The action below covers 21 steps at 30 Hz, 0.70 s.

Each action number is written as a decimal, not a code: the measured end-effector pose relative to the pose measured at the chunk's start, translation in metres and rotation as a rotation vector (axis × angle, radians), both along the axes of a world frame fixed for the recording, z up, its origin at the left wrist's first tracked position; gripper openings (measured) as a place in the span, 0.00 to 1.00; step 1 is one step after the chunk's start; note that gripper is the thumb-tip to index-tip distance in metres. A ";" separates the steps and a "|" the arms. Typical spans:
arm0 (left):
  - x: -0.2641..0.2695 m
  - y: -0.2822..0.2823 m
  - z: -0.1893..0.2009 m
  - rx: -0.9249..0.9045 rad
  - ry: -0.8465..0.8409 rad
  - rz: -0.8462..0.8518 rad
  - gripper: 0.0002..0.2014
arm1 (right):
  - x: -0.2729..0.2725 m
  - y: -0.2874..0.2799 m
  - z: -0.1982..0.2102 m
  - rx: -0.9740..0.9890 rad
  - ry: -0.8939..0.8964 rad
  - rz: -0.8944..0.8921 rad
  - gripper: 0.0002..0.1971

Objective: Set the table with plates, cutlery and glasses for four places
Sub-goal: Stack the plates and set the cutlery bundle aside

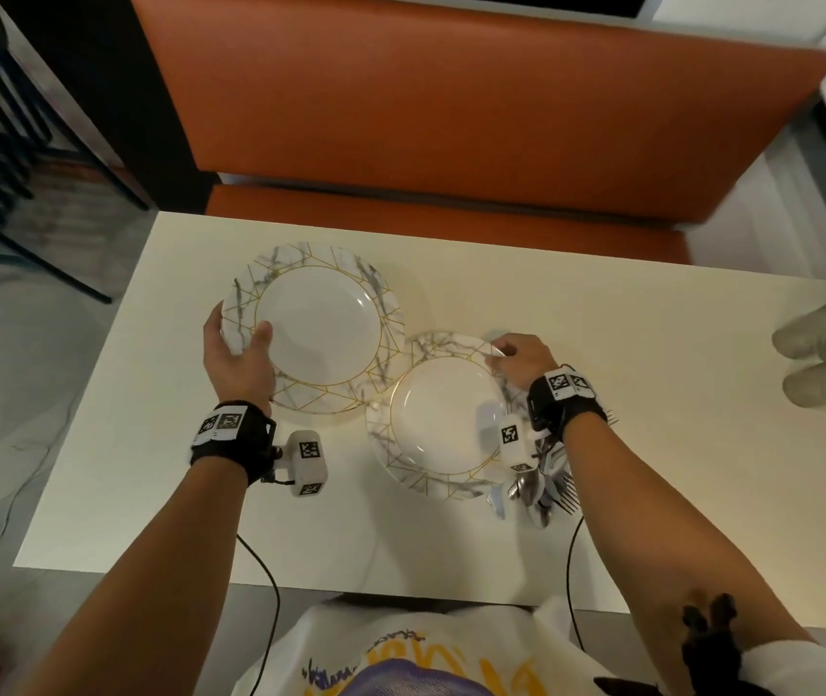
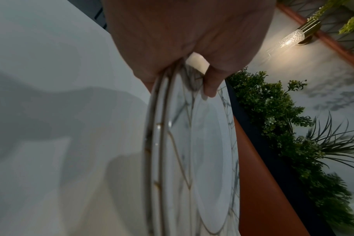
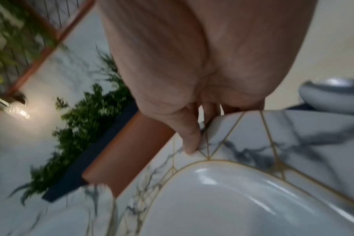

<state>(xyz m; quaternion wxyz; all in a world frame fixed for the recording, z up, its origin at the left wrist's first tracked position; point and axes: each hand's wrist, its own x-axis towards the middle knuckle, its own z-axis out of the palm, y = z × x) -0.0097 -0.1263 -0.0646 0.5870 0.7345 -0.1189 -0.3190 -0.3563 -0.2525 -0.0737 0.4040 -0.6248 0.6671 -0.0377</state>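
Both hands pinch marbled plates by their rims: left hand (image 1: 237,355) grips a stack of plates (image 1: 320,326) at nine o'clock, right hand (image 1: 521,361) a single plate (image 1: 443,424) at one o'clock; glazed china, stiff, slippery, breakable.

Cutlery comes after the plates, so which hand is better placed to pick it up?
Right, probably. The cutlery lies just under the right hand's wrist, beside its plate; the left hand holds plates across the table.

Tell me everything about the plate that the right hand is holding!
The plate is round and glossy white, likely ceramic, with grey marble veins and thin gold lines on its wide rim and a gold ring round its plain middle. The right hand pinches its far rim, thumb on top. It is over the table, near the cutlery; whether it rests flat is unclear. Another plate's rim overlaps its left edge.
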 end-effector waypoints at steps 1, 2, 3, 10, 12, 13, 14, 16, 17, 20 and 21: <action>0.001 -0.001 0.000 0.001 -0.003 0.008 0.33 | -0.005 -0.006 0.004 0.002 -0.016 0.003 0.12; 0.003 -0.001 0.000 0.002 -0.008 0.011 0.32 | -0.010 -0.011 0.007 0.001 -0.035 -0.012 0.12; 0.004 -0.002 -0.001 0.010 -0.017 0.011 0.32 | -0.015 -0.015 0.012 -0.014 -0.061 -0.040 0.11; -0.007 -0.013 0.002 0.000 -0.034 -0.058 0.32 | -0.061 -0.038 0.042 -0.244 -0.195 -0.389 0.08; -0.017 -0.017 0.001 -0.002 0.007 -0.094 0.30 | -0.065 -0.038 0.043 -0.251 -0.236 -0.458 0.08; -0.023 -0.018 -0.001 -0.002 0.037 -0.112 0.29 | -0.064 -0.037 0.042 -0.244 -0.267 -0.489 0.09; -0.029 -0.019 0.000 -0.002 0.067 -0.128 0.28 | -0.062 -0.035 0.040 -0.235 -0.298 -0.515 0.10; -0.041 -0.019 0.000 -0.006 0.131 -0.155 0.28 | -0.054 -0.027 0.037 -0.211 -0.334 -0.538 0.10; -0.047 -0.020 -0.001 -0.012 0.170 -0.163 0.28 | -0.048 -0.022 0.035 -0.206 -0.347 -0.541 0.10; -0.061 -0.021 0.004 -0.045 0.267 -0.182 0.28 | -0.033 -0.008 0.028 -0.192 -0.395 -0.568 0.09; -0.063 -0.023 0.004 -0.043 0.295 -0.191 0.29 | -0.027 -0.003 0.027 -0.184 -0.404 -0.574 0.09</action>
